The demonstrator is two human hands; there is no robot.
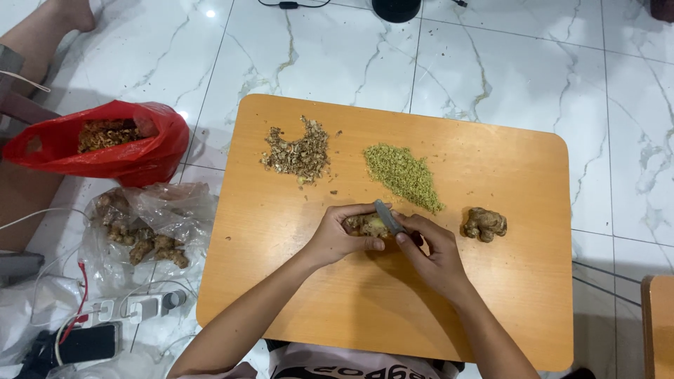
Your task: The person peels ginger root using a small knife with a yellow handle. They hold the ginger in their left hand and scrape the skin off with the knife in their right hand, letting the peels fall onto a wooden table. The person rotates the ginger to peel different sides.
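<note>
The left hand (337, 235) grips a ginger root (368, 224) lying crosswise on the wooden board (505, 309), while the right hand (435, 256) clasps a knife (388, 216) angled over its right end.

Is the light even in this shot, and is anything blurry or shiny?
In the head view, overhead light glares off the marble floor near the top; the wooden board is evenly lit with a soft sheen; the left hand and right hand cast only faint shadows; the ginger piece and knife look sharp, with no motion blur.
</note>
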